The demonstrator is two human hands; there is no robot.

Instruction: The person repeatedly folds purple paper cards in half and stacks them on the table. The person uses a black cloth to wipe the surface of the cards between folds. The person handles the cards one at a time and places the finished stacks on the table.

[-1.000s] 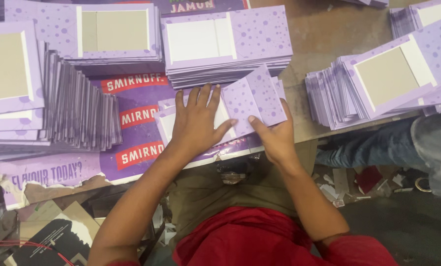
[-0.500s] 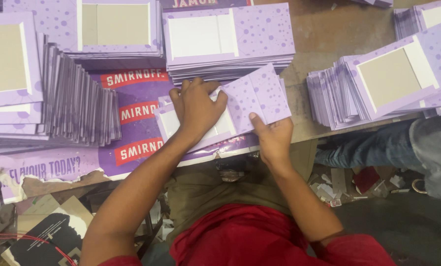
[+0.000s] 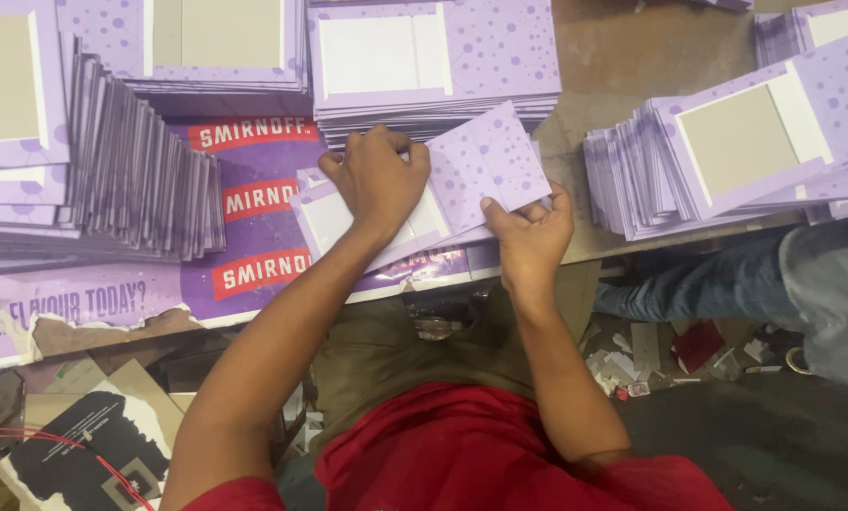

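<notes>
A purple dotted card piece (image 3: 485, 161) with a white inner panel lies on a small pile at the table's near edge. My left hand (image 3: 377, 180) presses down on its left part, fingers curled over the far edge. My right hand (image 3: 530, 237) grips the card's near right corner, with the thumb on top. The dotted flap is folded over the white panel and slants to the right.
Tall stacks of the same purple cards stand at the left (image 3: 83, 161), at the back (image 3: 433, 66) and at the right (image 3: 727, 161). A purple printed sheet (image 3: 254, 227) covers the table. Another person's leg in jeans (image 3: 727, 293) is at the right. Scraps litter the floor.
My left hand has curled and shifted onto the card's left part. My right hand slid down to the near right corner, and the dotted flap now lies flatter.
</notes>
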